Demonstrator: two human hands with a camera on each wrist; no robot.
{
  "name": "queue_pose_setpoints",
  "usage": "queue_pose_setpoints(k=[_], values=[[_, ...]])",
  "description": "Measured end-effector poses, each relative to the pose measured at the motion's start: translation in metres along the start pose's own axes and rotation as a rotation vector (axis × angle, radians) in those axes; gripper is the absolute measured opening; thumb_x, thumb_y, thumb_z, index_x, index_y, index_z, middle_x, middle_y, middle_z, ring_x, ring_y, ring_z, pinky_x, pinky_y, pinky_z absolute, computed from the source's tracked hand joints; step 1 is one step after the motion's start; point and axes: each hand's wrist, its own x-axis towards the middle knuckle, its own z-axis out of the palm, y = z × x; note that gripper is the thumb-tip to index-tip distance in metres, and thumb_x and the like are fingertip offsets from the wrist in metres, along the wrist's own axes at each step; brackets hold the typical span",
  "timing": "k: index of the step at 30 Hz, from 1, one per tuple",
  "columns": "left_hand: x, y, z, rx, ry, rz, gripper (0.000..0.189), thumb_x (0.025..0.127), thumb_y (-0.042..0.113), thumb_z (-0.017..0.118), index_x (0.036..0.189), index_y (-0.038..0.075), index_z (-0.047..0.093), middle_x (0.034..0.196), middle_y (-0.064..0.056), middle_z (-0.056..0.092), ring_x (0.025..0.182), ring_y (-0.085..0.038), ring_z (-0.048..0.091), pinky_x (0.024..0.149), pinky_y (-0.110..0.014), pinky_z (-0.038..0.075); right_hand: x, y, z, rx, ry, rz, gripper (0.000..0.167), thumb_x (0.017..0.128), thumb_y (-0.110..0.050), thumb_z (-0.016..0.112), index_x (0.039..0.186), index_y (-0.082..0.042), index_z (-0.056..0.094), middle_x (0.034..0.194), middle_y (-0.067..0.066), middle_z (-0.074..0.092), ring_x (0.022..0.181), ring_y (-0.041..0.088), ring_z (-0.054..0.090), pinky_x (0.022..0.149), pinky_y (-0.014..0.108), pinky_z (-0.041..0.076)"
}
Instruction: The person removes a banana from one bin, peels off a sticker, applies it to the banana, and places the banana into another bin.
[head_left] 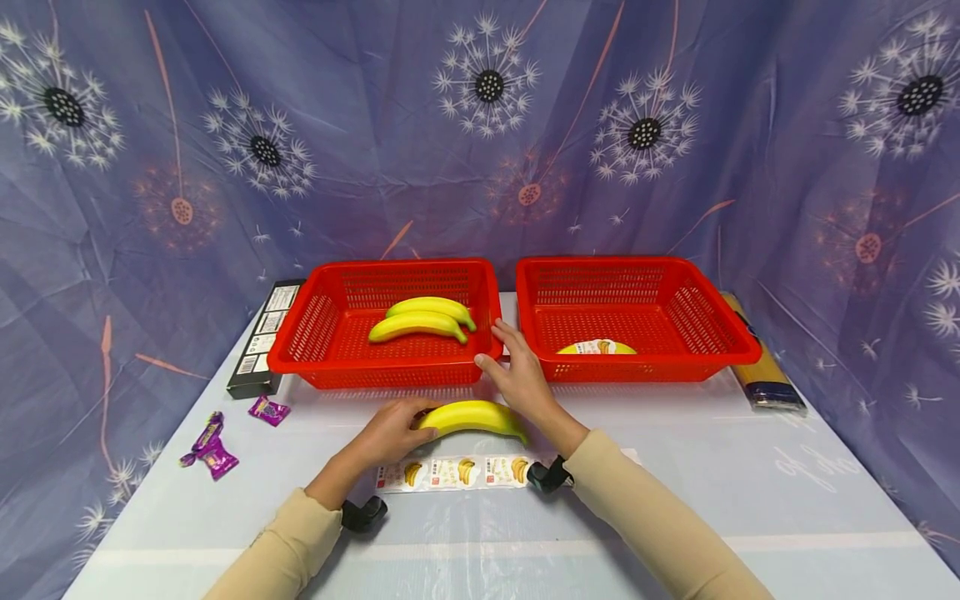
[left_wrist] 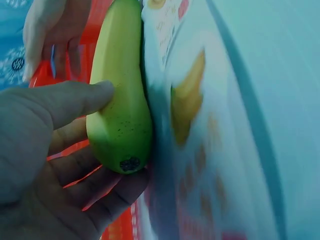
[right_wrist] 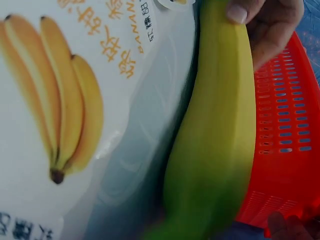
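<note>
In the head view my left hand (head_left: 392, 431) holds the blunt end of a yellow banana (head_left: 472, 416) on the table, thumb on the near side. The left wrist view shows the thumb pressed on this banana (left_wrist: 119, 100) and the fingers curled beneath it. My right hand (head_left: 522, 382) is beyond the stem end, its fingers extended by the corner of the left red basket (head_left: 405, 367); whether they touch the rim I cannot tell. Between the forearms lies a strip of banana-picture stickers (head_left: 453, 473), partly covered by the right wrist camera.
Two bananas (head_left: 417, 326) lie in the left basket. The right red basket (head_left: 637, 367) holds a banana bearing a sticker (head_left: 596, 347). Purple-wrapped sweets (head_left: 217, 457) and a black box (head_left: 255, 381) stand at the left; a yellow packet (head_left: 767, 371) lies at the right.
</note>
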Motion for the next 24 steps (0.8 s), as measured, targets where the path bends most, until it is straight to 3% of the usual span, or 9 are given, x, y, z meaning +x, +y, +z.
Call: queue_pose_setpoints(k=[7, 13, 19, 24], values=[[0.015, 0.015, 0.015, -0.042, 0.015, -0.011, 0.04, 0.083, 0.018, 0.069, 0.122, 0.011, 0.062, 0.117, -0.005, 0.065, 0.105, -0.019, 0.059, 0.093, -0.043, 0.046, 0.0, -0.001, 0.0, -0.003, -0.002, -0.006, 0.064, 0.088, -0.033, 0.065, 0.14, -0.005, 0.042, 0.153, 0.001, 0.033, 0.139, 0.025, 0.037, 0.103, 0.044, 0.042], [0.025, 0.021, 0.023, -0.05, 0.007, 0.016, 0.041, 0.084, 0.018, 0.069, 0.124, 0.009, 0.06, 0.12, -0.006, 0.064, 0.11, -0.023, 0.059, 0.097, -0.046, 0.044, 0.0, -0.001, -0.001, -0.001, -0.003, -0.01, 0.064, 0.087, -0.032, 0.066, 0.14, -0.004, 0.042, 0.153, 0.001, 0.033, 0.138, 0.025, 0.038, 0.102, 0.044, 0.043], [0.027, 0.023, 0.024, -0.052, 0.011, 0.018, 0.042, 0.084, 0.018, 0.069, 0.125, 0.01, 0.06, 0.123, -0.007, 0.063, 0.114, -0.025, 0.058, 0.1, -0.047, 0.043, 0.0, -0.001, -0.001, -0.005, -0.013, -0.008, 0.064, 0.088, -0.033, 0.065, 0.141, -0.005, 0.041, 0.153, 0.002, 0.032, 0.14, 0.024, 0.035, 0.103, 0.044, 0.041], [0.022, 0.023, 0.022, -0.019, 0.041, 0.01, 0.046, 0.083, 0.023, 0.071, 0.126, 0.014, 0.059, 0.118, -0.005, 0.061, 0.106, -0.021, 0.054, 0.094, -0.044, 0.044, -0.005, -0.001, -0.005, 0.046, -0.037, -0.002, 0.064, 0.089, -0.032, 0.064, 0.142, -0.005, 0.04, 0.155, 0.002, 0.028, 0.14, 0.024, 0.034, 0.103, 0.045, 0.042]])
